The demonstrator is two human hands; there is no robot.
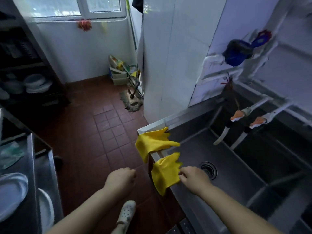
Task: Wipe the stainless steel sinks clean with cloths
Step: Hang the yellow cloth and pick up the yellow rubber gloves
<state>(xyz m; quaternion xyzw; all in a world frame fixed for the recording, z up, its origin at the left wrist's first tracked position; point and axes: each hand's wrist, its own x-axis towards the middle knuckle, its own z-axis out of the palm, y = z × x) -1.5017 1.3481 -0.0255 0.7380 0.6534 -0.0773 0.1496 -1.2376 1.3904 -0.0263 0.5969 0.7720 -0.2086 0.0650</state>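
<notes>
Two yellow rubber gloves hang over the left rim of the stainless steel sink [236, 186]. The near glove [164, 174] is pinched at its fingers by my right hand [194, 179], just left of the round drain [208, 169]. The far glove [154, 142] lies draped over the rim, untouched. My left hand [120, 178] hovers over the floor to the left of the sink, fingers curled shut, holding nothing. No cloth is in sight.
Two taps with orange collars [246, 120] reach over a second basin [270, 149] to the right. A mop [132, 100] and crates [119, 76] stand by the white pillar. Steel counter with plates [11, 191] at left. Red tiled floor between.
</notes>
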